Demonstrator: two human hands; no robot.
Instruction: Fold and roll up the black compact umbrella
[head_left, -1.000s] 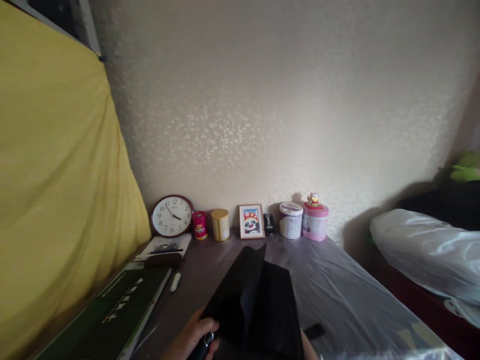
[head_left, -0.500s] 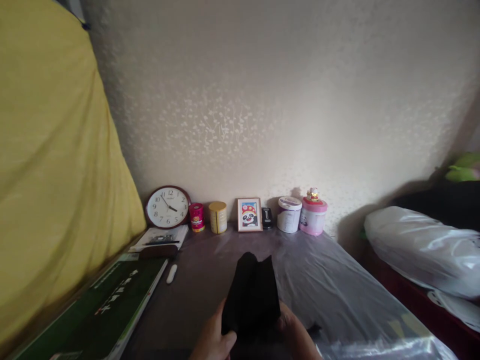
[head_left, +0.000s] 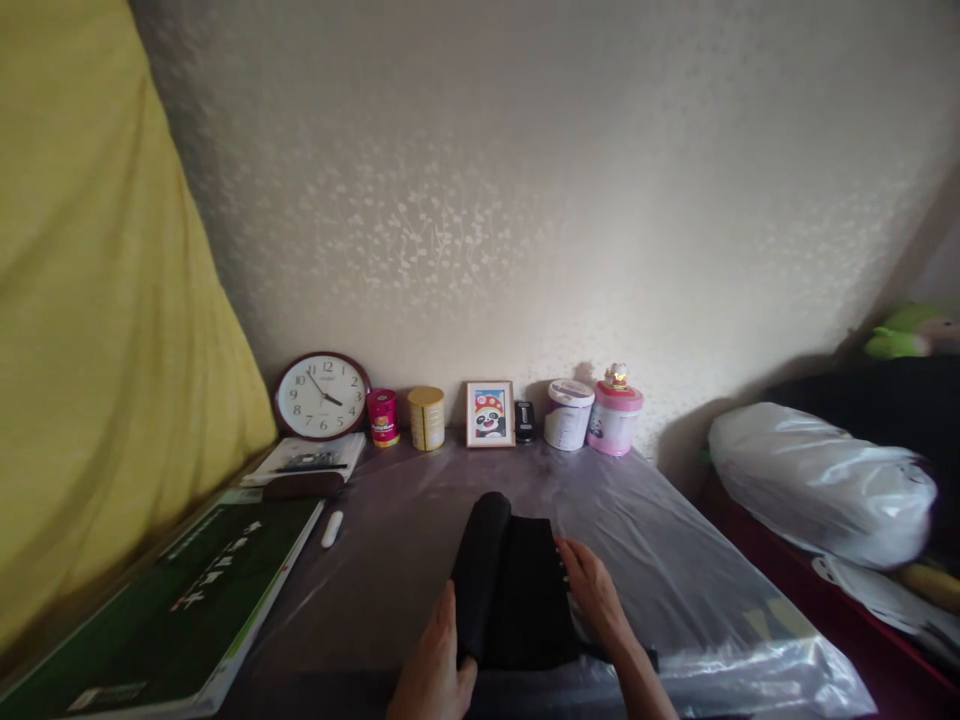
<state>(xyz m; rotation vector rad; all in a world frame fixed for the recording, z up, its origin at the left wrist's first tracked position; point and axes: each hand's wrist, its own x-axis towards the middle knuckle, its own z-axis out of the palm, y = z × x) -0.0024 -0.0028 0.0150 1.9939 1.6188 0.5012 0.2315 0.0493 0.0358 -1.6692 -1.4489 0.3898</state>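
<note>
A black, partly rolled piece of fabric [head_left: 527,590] lies over the near middle of the table, with a thick rolled part on its left and a flat part on its right. My left hand [head_left: 442,650] is closed around the near left side of the roll, thumb at its lower end. At the flat part's right edge, my right hand [head_left: 592,590] grips the cloth, its fingertips partly hidden. Small pale spots show along that edge. A dark strap-like end [head_left: 651,658] sticks out beyond my right wrist.
Against the wall stand a round clock [head_left: 322,396], a pink tin [head_left: 383,418], a yellow tin [head_left: 427,418], a framed panda picture [head_left: 490,414] and two tubs. A green book [head_left: 187,600] and a small white object [head_left: 331,529] lie left. A white plastic bag [head_left: 817,480] is at right.
The black fabric has come down closer to the table and its right part has opened out flat. My right hand has moved up along its right edge. The view has shifted slightly.
</note>
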